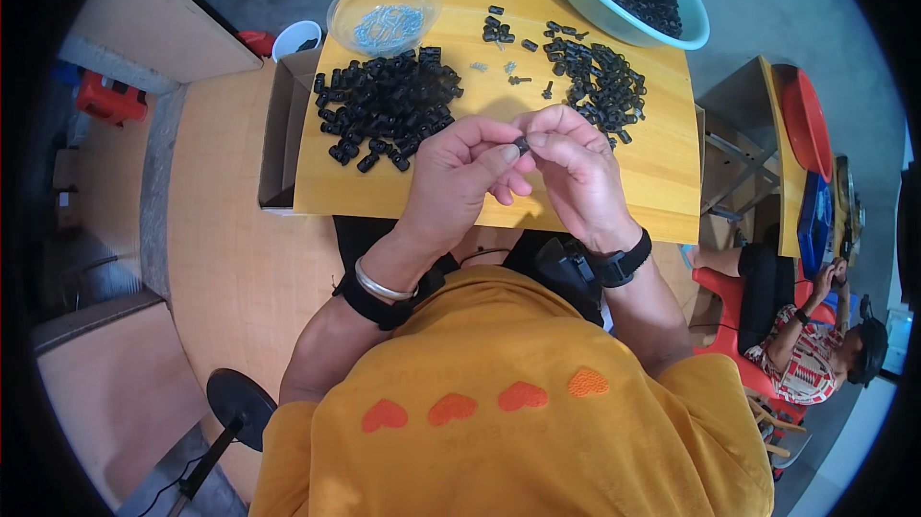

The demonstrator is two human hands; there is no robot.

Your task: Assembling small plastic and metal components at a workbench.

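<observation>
My left hand (464,170) and my right hand (580,170) meet over the front of the yellow table (662,196). Between their fingertips is a small black plastic part (521,144), pinched from both sides and partly hidden by the fingers. Left of my hands lies a heap of black cylindrical parts (384,105). Beyond my right hand spreads a pile of smaller black parts with loops (604,85). A few loose black pieces (499,31) and tiny metal screws (509,67) lie between the two piles.
A clear bowl of silvery screws (389,28) stands at the back left. A light blue basin (696,23) full of black parts is at the back right. An open cardboard box (280,148) adjoins the table's left edge. At right, another person (806,354) sits on a red chair.
</observation>
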